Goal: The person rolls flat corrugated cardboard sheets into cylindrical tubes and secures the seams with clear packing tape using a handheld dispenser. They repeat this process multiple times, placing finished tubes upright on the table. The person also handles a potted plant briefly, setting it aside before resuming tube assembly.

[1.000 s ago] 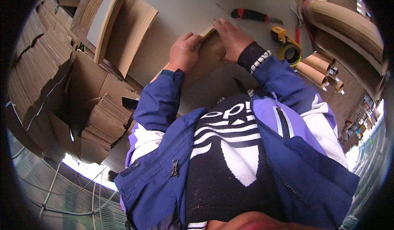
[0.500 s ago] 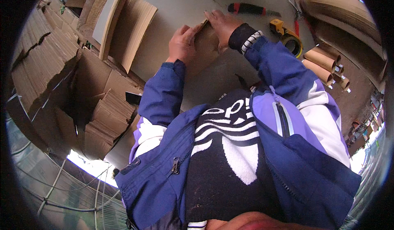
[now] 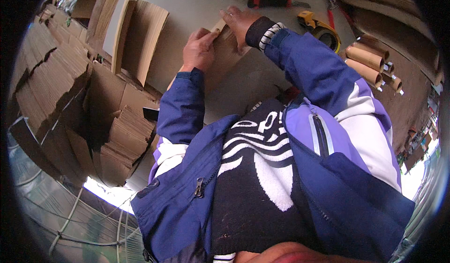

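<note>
A brown cardboard piece [image 3: 221, 58] lies on the grey tabletop in front of me, gripped by both hands. My left hand [image 3: 198, 50] pinches its left edge, thumb and fingers closed near the top fold. At the upper right edge, my right hand [image 3: 240, 24] is bent over the cardboard with its fingers closed on it. A pale folded strip shows between the two hands. To the left, a folded cardboard sheet [image 3: 146, 38] with one raised side lies on the table, apart from my hands.
Beyond my right hand lie a black-and-red utility knife [image 3: 269, 2], a yellow tape dispenser [image 3: 307, 19] and red-handled pliers [image 3: 331, 16]. Several cardboard tubes [image 3: 365, 58] lie at the right. Stacked cardboard [image 3: 51, 84] fills the left side, beside the table.
The table and its tools have shifted left in the view. Between my hands, the cardboard now shows more of its surface, reaching down toward my left sleeve. Both hands still grip it.
</note>
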A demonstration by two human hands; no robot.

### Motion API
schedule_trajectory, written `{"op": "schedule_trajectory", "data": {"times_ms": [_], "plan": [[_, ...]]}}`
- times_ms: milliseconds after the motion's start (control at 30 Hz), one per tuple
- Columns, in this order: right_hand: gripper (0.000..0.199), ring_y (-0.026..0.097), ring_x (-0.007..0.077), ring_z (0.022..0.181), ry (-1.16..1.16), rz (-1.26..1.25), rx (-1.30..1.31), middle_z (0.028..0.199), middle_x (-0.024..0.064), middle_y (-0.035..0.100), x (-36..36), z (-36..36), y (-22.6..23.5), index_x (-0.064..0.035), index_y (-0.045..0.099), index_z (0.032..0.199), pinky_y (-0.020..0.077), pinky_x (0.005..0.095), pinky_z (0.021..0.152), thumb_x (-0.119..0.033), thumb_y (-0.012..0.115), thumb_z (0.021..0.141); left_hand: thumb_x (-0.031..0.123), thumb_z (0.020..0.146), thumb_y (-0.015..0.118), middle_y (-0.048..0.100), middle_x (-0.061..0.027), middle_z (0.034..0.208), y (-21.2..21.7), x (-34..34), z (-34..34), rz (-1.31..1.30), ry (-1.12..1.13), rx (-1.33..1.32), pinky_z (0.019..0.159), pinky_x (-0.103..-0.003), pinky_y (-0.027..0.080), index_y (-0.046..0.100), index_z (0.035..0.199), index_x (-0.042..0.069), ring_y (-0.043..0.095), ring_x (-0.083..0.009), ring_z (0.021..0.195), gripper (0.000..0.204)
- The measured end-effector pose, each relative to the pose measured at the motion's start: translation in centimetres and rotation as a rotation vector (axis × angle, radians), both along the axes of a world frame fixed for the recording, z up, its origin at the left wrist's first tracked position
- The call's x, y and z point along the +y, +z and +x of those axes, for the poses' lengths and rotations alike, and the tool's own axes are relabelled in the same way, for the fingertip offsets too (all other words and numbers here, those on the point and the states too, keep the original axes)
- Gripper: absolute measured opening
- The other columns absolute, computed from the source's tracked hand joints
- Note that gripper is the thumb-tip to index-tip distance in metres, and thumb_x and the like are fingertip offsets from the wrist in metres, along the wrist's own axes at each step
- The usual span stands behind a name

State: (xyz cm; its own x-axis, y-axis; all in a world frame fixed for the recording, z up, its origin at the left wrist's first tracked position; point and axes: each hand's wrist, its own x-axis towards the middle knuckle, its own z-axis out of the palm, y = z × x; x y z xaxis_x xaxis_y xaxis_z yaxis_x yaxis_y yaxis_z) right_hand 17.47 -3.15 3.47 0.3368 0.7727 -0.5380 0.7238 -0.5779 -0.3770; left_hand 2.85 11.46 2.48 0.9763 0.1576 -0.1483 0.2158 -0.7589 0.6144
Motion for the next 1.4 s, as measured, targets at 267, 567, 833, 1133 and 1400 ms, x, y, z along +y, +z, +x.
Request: {"op": "schedule_trajectory", "data": {"times_ms": [267, 567, 833, 1133, 1400], "plan": [[0.132, 0.051, 0.0379, 0.127, 0.035, -0.140, 0.078, 0.147, 0.0203, 0.036, 2.5, 1.5, -1.3, -0.0118, 0.025, 0.152, 0.0506, 0.0448, 0.099, -0.033, 0.097, 0.044, 0.038, 0.073, 0.079, 0.060, -0.0063, 0.123, 2.8, -4.4, 0.8, 0.368, 0.117, 0.147, 0.093, -0.039, 0.052, 0.060, 0.129, 0.021, 0.058, -0.0278, 0.114, 0.062], [0.094, 0.049, 0.0336, 0.128, -0.765, 0.211, 0.557, 0.145, 0.0210, 0.043, -7.6, 0.0, -3.9, -0.0089, 0.026, 0.150, 0.0465, 0.0423, 0.104, -0.031, 0.082, 0.078, 0.033, 0.072, 0.083, 0.056, -0.0012, 0.139, -0.7, 1.5, 2.1, 0.116, 0.168, 0.226, 0.105, -0.033, 0.045, 0.058, 0.136, 0.023, 0.054, -0.0234, 0.126, 0.070], [0.081, 0.058, 0.0264, 0.116, -0.956, 0.438, 1.274, 0.132, 0.0148, 0.052, -8.7, -2.9, -5.7, -0.0027, 0.036, 0.140, 0.0516, 0.0408, 0.096, -0.038, 0.080, 0.081, 0.027, 0.073, 0.080, 0.065, -0.0069, 0.124, -0.5, -1.2, 1.0, -0.042, 0.150, 0.183, 0.096, -0.037, 0.049, 0.066, 0.123, 0.014, 0.062, -0.0275, 0.110, 0.054], [0.089, 0.063, 0.0334, 0.110, -1.270, 0.232, 0.737, 0.125, 0.0247, 0.060, -14.7, -8.6, -8.9, 0.0047, 0.045, 0.134, 0.0519, 0.0400, 0.094, -0.047, 0.083, 0.072, 0.037, 0.067, 0.082, 0.053, -0.0114, 0.137, 0.5, -13.1, -3.4, 0.253, 0.093, 0.143, 0.100, -0.042, 0.046, 0.048, 0.140, 0.010, 0.053, -0.0357, 0.119, 0.084], [0.083, 0.065, 0.0292, 0.103, -1.073, 0.257, 1.237, 0.131, 0.0167, 0.055, -13.4, -4.7, -8.0, 0.0022, 0.033, 0.144, 0.0588, 0.0409, 0.077, -0.044, 0.072, 0.087, 0.043, 0.057, 0.087, 0.046, -0.0235, 0.140, 1.3, -13.9, -0.4, 0.236, 0.149, 0.305, 0.106, -0.043, 0.042, 0.033, 0.144, -0.001, 0.047, -0.0393, 0.127, 0.112]]}}
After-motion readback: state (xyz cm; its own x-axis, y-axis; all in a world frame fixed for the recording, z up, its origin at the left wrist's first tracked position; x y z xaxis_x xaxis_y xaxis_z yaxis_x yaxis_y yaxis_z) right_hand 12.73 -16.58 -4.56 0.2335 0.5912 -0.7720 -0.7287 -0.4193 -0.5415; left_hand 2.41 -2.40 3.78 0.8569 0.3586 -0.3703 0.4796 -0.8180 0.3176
